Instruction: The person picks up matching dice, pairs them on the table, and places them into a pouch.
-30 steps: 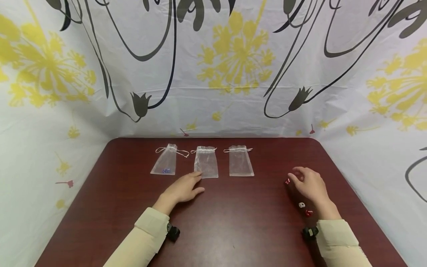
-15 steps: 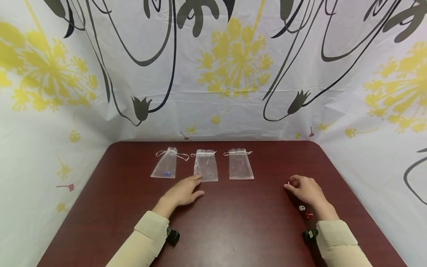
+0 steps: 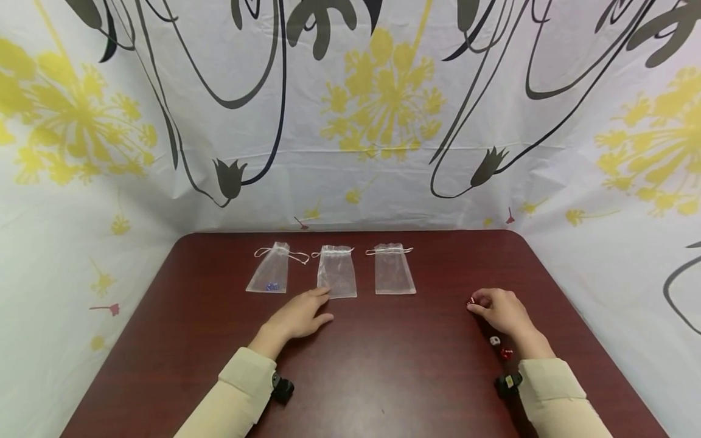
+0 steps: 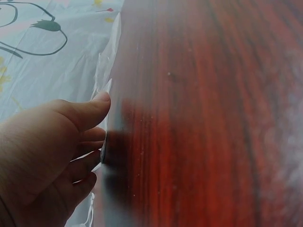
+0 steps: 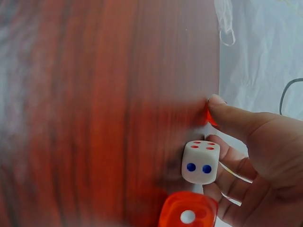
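Red die [image 3: 471, 301] is held at the right side of the table [image 3: 383, 371], pinched between the thumb and fingers of the right-hand grip [image 3: 504, 311]. Nearer the person, beside the same hand, a white die [image 3: 495, 340] and a second red die [image 3: 507, 353] are set close together; the row of three is slanted away from the person and leftward. Adjoining faces with four red and two blue pips are shown on the white die in the right wrist view, and a single white pip on the second red die.

Three sheer bags are laid flat, side by side, with corded mouths directed to the far edge. The long axis of the left bag [image 3: 268, 269] is tilted, its mouth leaning right; blue dice [image 3: 272, 286] are contained near its bottom. The middle bag [image 3: 339, 272] is pointed almost straight away; the right bag [image 3: 395, 272] is inclined slightly left. The middle bag's near left corner is touched by extended fingers of the left-hand grip [image 3: 297, 316], thumb held apart.
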The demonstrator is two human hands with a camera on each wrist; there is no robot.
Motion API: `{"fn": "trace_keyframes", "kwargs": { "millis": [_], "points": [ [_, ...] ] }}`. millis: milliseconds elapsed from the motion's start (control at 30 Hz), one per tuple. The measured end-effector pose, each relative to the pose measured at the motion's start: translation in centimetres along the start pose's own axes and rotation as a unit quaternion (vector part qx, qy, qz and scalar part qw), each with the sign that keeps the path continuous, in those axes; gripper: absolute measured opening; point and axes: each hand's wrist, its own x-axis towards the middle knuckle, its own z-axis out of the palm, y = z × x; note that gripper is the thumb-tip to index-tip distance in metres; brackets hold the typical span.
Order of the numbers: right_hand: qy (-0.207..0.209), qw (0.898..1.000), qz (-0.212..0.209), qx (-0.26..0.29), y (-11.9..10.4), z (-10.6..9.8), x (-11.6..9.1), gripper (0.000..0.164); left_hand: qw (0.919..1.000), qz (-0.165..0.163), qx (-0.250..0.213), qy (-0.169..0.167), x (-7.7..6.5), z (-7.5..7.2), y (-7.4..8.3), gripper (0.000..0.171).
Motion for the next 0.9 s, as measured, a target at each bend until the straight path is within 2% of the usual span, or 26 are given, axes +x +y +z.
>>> {"fn": "trace_keyframes", "kwargs": {
  "millis": [233, 467, 900],
  "points": [
    [0.008, 1.000, -0.005, 0.005, -0.3, -0.1, -0.1, 0.025, 1.0000, -0.004, 0.000, 0.000, 0.1, 0.1, -0.1, 0.056],
    [0.041, 0.999, -0.028, 0.017, -0.7, -0.4, 0.4, 0.022, 1.0000, -0.001, 0.002, 0.000, 0.1, 0.2, -0.2, 0.056],
    [0.072, 0.993, -0.077, 0.058, -4.9, -2.1, 1.0, 0.021, 1.0000, -0.001, -0.002, 0.003, 0.0, 0.3, -0.2, 0.055]
  ]
}}
